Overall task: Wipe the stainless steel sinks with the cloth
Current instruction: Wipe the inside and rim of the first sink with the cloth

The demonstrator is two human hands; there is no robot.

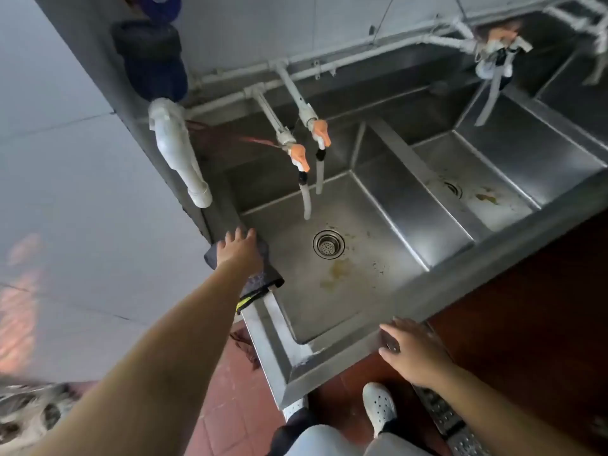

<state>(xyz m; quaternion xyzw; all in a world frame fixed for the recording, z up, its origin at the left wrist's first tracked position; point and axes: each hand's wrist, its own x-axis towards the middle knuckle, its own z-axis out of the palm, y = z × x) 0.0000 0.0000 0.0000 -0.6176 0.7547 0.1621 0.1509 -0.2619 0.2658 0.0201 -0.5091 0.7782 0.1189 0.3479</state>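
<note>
Head view: left hand (237, 248) lies flat, fingers spread, pressing the dark cloth (260, 279) on the left rim of the near sink (329, 291). The cloth's length runs along that rim, basin floor just right of it. Right hand (413, 352), fingers relaxed, rests on the near edge.

Two bare forearms without sleeves, left hand (238, 246) and right hand (413, 352) without gloves or rings, light grey trousers (329, 439) below the sink rim (378, 353), dark hem, white perforated clog (380, 406) beneath that rim
</note>
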